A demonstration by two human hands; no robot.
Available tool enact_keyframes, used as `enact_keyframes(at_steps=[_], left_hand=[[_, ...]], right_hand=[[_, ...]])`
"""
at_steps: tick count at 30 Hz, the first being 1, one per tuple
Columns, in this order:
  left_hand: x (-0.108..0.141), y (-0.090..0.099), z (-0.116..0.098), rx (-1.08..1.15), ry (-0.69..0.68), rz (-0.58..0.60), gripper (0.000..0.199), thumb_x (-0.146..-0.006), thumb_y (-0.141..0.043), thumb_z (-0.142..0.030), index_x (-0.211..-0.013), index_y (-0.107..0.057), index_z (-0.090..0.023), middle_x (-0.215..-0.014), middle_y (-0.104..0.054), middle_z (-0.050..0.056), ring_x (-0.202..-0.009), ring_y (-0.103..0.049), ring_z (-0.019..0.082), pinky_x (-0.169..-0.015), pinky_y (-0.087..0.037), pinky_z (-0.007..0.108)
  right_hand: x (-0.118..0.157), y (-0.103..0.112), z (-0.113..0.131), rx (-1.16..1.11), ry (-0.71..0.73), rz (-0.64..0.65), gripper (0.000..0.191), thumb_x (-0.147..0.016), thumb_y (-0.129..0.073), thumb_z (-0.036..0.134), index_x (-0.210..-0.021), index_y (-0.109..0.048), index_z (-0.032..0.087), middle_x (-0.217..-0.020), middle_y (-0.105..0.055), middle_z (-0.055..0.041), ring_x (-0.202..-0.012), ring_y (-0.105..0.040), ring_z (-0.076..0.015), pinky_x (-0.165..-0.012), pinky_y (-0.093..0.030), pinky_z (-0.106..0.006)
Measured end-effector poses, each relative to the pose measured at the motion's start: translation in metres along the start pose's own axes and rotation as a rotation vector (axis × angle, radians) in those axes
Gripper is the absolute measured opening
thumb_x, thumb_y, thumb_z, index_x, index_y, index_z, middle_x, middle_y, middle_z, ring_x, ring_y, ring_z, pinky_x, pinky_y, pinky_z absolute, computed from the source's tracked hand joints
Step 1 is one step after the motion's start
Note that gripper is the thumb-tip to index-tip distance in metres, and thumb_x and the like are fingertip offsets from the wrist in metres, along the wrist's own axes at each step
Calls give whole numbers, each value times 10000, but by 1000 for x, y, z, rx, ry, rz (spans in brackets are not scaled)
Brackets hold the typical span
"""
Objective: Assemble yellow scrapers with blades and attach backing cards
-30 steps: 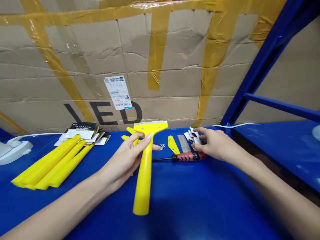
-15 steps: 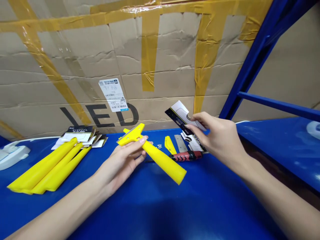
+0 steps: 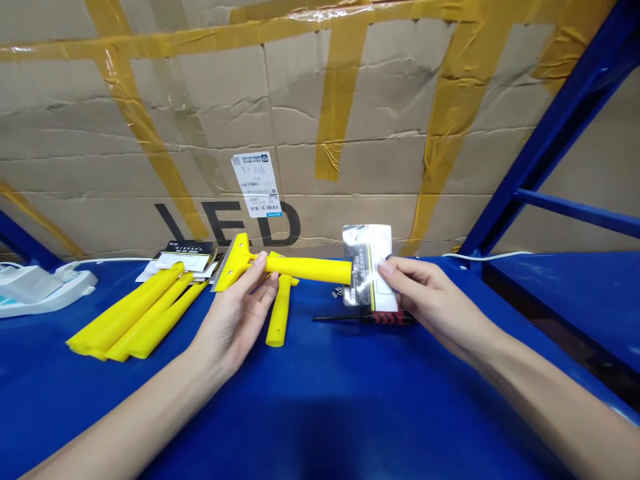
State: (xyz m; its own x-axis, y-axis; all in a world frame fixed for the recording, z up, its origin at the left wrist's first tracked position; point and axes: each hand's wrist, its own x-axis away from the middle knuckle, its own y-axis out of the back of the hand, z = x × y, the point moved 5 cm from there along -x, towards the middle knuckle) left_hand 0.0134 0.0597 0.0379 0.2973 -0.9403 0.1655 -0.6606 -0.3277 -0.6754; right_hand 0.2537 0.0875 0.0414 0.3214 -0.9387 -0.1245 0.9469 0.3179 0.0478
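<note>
My left hand [image 3: 240, 313] pinches a yellow scraper [image 3: 305, 269] near its head, with the metal blade at the left and the handle pointing right. The handle's end meets the left edge of a black and white card sleeve [image 3: 371, 267]. My right hand [image 3: 430, 290] grips that sleeve by its right side, upright. Below the sleeve lies a screwdriver [image 3: 350, 319] with a red and black handle, partly hidden. Another yellow scraper handle [image 3: 279, 313] rests on the blue surface [image 3: 320, 400] just right of my left hand. Small screws [image 3: 338, 292] lie left of the sleeve.
Several yellow scrapers [image 3: 135, 310] with black and white card sleeves [image 3: 183, 257] lie in a pile on the left. A white power strip [image 3: 55, 290] is at the far left. Behind stands a taped cardboard box [image 3: 225, 133]. A blue metal frame [image 3: 535, 153] rises at the right.
The scraper has turned from slanting down to nearly level. The card sleeve has turned to face the view, at the handle's end. The whole view has shifted left.
</note>
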Motion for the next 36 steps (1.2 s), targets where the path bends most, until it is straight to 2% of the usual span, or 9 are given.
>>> enact_keyframes(at_steps=[4,7,11,13,16,19,24,30,36], left_hand=[[-2,3,-3,15,-19,-28,173,-940,-592,-25,-915,-715,-145,-895,-736,30,-810,-734,95,-747,-630,143],[-1,2,0,4,-7,-3,173,-936,-594,-14,-942,-723,-129,-986,-747,57,-813,-734,101,-741,-637,159],[5,-1,7,-15,7,4,205,-929,-598,3,-1026,-732,-118,-1056,-753,74,-841,-732,106,-756,-637,165],[7,-1,10,-25,9,2,218,-924,-607,1,-1050,-735,-123,-1076,-756,75,-864,-733,113,-773,-636,172],[8,-2,13,-60,11,43,245,-911,-627,-5,-1076,-741,-144,-1106,-755,71,-902,-730,128,-795,-633,196],[8,-3,15,-143,10,124,273,-884,-681,-43,-1115,-738,-178,-1103,-755,58,-916,-720,140,-800,-624,226],[9,-8,15,-314,-7,268,333,-836,-773,-151,-1156,-707,-216,-1118,-761,55,-1072,-696,190,-887,-577,266],[12,-15,17,-209,94,300,402,-945,-610,-358,-1309,-604,-188,-1167,-753,153,-1179,-673,300,-1009,-537,441],[4,-8,10,-210,-11,220,393,-871,-703,-150,-1259,-664,-203,-1187,-735,87,-1118,-683,209,-954,-568,294]], right_hand=[[-1,3,2,-50,14,-13,359,-859,-692,555,-737,-652,220,-666,-563,14,-573,-516,-135,-598,-468,-284],[0,-4,5,140,92,18,442,-860,-686,570,-625,-629,200,-686,-534,1,-570,-484,-123,-532,-417,-267],[5,-14,3,257,196,6,399,-840,-721,539,-647,-668,194,-844,-613,-47,-771,-594,-169,-637,-492,-276],[7,-16,-4,183,159,-24,329,-784,-796,492,-748,-639,205,-834,-645,-31,-757,-628,-168,-637,-514,-274],[8,-16,-12,-4,43,-66,489,-670,-899,419,-910,-509,247,-821,-703,6,-698,-690,-176,-625,-562,-288],[7,-16,-8,-38,5,-59,617,-614,-934,345,-1057,-512,258,-979,-755,-27,-865,-744,-218,-750,-607,-322],[5,-16,-3,34,-92,64,447,-718,-859,345,-1083,-633,222,-899,-739,-11,-824,-712,-181,-670,-575,-259],[12,-24,-9,-197,-260,247,565,-707,-866,257,-1223,-639,223,-1091,-746,-44,-956,-716,-178,-840,-587,-296],[12,-23,-6,-176,-238,218,768,-639,-904,200,-1341,-593,225,-1048,-767,-31,-918,-716,-162,-794,-576,-260]])
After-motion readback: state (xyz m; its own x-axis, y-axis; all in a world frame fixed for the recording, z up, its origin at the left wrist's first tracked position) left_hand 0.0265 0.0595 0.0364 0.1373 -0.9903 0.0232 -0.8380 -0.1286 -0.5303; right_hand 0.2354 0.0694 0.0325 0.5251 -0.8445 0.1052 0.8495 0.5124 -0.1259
